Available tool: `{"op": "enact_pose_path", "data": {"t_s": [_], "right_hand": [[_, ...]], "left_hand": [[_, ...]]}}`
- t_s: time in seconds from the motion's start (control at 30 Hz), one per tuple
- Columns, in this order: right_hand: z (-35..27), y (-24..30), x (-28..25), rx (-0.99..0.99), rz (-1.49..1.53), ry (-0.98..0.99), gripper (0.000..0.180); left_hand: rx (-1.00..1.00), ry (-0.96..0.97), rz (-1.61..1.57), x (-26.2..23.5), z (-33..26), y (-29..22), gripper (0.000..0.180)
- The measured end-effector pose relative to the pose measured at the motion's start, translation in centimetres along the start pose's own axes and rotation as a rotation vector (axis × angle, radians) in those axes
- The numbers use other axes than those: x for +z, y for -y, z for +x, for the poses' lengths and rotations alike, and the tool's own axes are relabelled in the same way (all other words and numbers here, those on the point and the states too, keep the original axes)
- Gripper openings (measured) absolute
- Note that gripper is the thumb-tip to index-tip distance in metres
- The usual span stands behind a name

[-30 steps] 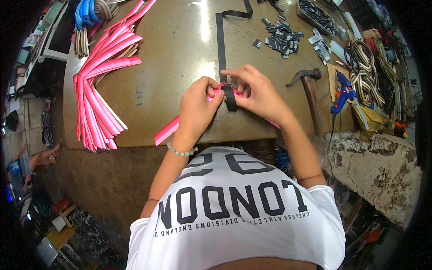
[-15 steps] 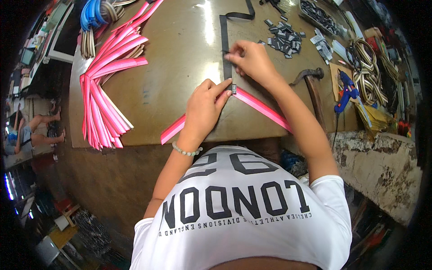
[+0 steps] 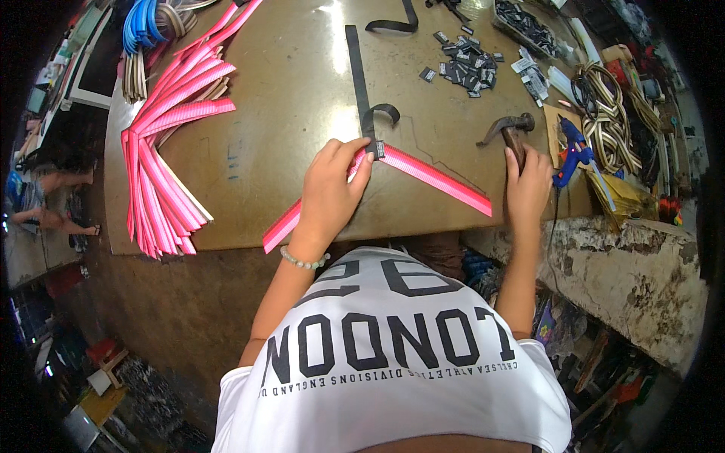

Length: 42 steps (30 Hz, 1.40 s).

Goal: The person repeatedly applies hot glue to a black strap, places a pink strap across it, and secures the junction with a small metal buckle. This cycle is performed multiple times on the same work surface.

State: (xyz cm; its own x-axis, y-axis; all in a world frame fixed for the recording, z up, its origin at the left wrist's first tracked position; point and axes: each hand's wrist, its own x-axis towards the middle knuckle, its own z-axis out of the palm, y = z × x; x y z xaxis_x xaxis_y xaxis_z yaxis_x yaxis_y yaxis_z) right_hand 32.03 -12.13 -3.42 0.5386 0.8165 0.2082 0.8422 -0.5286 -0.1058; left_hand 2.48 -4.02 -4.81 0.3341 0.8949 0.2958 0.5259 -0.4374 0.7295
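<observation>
My left hand (image 3: 329, 189) pinches the peak of a bent pink webbing strap (image 3: 442, 181), where a black tape and a small dark label (image 3: 380, 149) meet. Its two pink ends slope down toward the near edge of the table, one passing under my left hand. The black tape (image 3: 355, 75) runs straight away from my fingers, and a short loose end curls up beside it. To the right, my right hand (image 3: 529, 185) is closed around the wooden handle of a hammer (image 3: 514, 136), whose dark claw head lies just beyond my fingers.
A fan of folded pink straps (image 3: 158, 174) lies at the left, near a blue bundle (image 3: 141, 26). Small black labels (image 3: 470, 64) are scattered at the far right, before a filled tray (image 3: 525, 29). A blue glue gun (image 3: 572, 155) and coiled cords (image 3: 610, 121) lie right of the hammer.
My right hand has left the black tape and moved right and nearer to take hold of the hammer handle. The tape's short end now curls up. My left hand still pinches the strap.
</observation>
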Motion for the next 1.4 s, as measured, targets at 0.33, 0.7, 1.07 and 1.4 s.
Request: {"op": "enact_pose_path", "data": {"t_s": [0.33,0.7,1.07,1.4], "right_hand": [[-5.1,11.9,-3.7,-0.368,0.767,0.296,0.031],[-5.0,13.1,-3.1,-0.367,0.683,0.534,0.037],[-0.8,0.8,-2.4,-0.104,0.223,-0.084,0.033],[-1.3,9.7,-2.1,-0.298,1.443,0.803,0.046]], "left_hand": [[-0.113,-0.157,-0.177,-0.5,-0.2,0.5,0.013],[-0.194,-0.095,-0.340,-0.8,0.0,0.3,0.011],[0.045,0.215,0.177,-2.6,0.0,-1.1,0.025],[-0.418,-0.004,-0.870,-1.7,0.1,-2.1,0.020]]}}
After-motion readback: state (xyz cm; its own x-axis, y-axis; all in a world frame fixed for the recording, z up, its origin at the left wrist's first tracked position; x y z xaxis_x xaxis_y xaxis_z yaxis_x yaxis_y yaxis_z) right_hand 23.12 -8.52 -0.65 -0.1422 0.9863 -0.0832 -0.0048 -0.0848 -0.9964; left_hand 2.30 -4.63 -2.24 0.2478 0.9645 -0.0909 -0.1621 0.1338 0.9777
